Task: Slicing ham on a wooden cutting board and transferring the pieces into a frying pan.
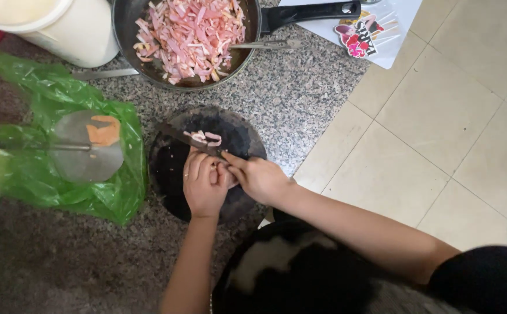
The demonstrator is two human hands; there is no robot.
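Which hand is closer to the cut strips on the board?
The right hand: it grips the knife, whose blade lies right beside the strips. The left hand sits lower on the board, below the blade.
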